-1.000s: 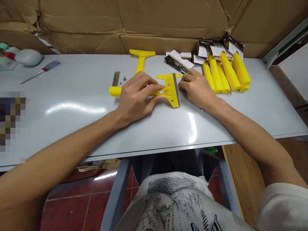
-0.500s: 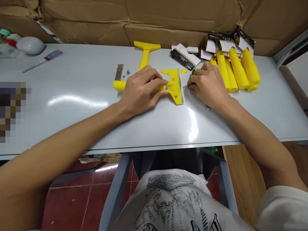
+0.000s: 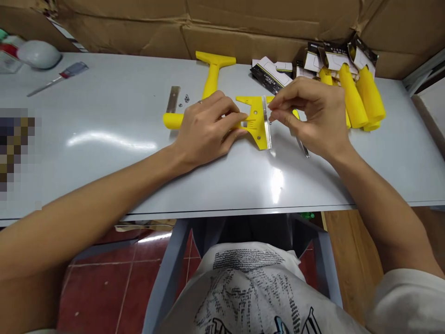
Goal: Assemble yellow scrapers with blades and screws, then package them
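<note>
My left hand (image 3: 212, 127) grips a yellow scraper (image 3: 257, 123) by its handle. The scraper lies flat on the table, its head pointing right, with a metal blade along the right edge and small screws in its face. Just right of the blade is my right hand (image 3: 309, 113), raised slightly, thumb and forefinger pinched together; anything between the fingertips is too small to make out. Beneath that hand lies a slim metal tool (image 3: 303, 146), partly covered. Beyond my left hand are a second yellow scraper (image 3: 213, 69), a loose blade (image 3: 173, 99) and several small screws (image 3: 187, 99).
Several yellow scraper handles (image 3: 371, 95) with black-and-white cards lie at the back right. More packaging cards (image 3: 269, 76) are beside them. A screwdriver (image 3: 66, 75) and a white rounded object (image 3: 39, 54) are at the far left. Cardboard (image 3: 139, 30) lines the back.
My right hand has lifted from the tabletop and moved left to the scraper's blade, fingertips now pinched. The slim tool under it shows more. My left hand keeps its hold on the scraper.
</note>
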### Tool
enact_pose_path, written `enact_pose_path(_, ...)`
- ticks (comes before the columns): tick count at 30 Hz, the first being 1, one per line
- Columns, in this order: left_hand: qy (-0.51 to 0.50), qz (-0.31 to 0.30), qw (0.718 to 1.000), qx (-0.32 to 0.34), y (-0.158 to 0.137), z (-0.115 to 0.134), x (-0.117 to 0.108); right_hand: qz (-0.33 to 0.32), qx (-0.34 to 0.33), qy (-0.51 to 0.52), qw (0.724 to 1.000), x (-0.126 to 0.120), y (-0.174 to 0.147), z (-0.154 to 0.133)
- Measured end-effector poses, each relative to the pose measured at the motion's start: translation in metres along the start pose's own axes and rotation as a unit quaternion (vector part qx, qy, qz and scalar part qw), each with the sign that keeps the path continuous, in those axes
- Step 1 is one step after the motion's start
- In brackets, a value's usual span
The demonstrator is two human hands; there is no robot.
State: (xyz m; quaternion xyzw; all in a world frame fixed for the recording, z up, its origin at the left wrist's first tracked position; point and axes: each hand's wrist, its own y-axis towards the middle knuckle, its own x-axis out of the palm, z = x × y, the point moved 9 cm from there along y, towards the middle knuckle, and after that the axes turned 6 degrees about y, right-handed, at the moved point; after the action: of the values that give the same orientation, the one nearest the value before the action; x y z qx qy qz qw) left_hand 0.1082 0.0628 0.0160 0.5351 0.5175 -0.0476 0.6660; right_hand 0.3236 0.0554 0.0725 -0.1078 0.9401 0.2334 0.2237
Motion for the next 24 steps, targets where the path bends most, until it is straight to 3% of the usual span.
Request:
enact_pose_path(3, 0.006, 0.003, 1.000, 0.020, -0.002, 0.002, 0.001, 0.000, -0.010, -0.032, 0.999, 0.005, -0.002, -0.006)
enact_pose_path(10, -0.044, 0.002, 0.998, -0.035, -0.003, 0.001, 0.008, -0.008, 0.007, -0.122, 0.993, 0.015, -0.008, -0.015)
enact_pose_path(15, -0.041, 0.014, 0.999, -0.024, -0.010, 0.007, 0.003, -0.013, -0.030, -0.151, 0.988, 0.025, -0.005, -0.009)
enact_pose_path(20, -0.077, -0.009, 0.995, -0.056, -0.011, 0.002, 0.002, 0.066, -0.128, -0.123, 0.982, 0.027, -0.006, -0.008)
enact_pose_path(24, -0.136, -0.028, 0.983, -0.123, -0.009, -0.006, 0.000, 0.120, -0.120, -0.116, 0.979, 0.016, -0.013, -0.019)
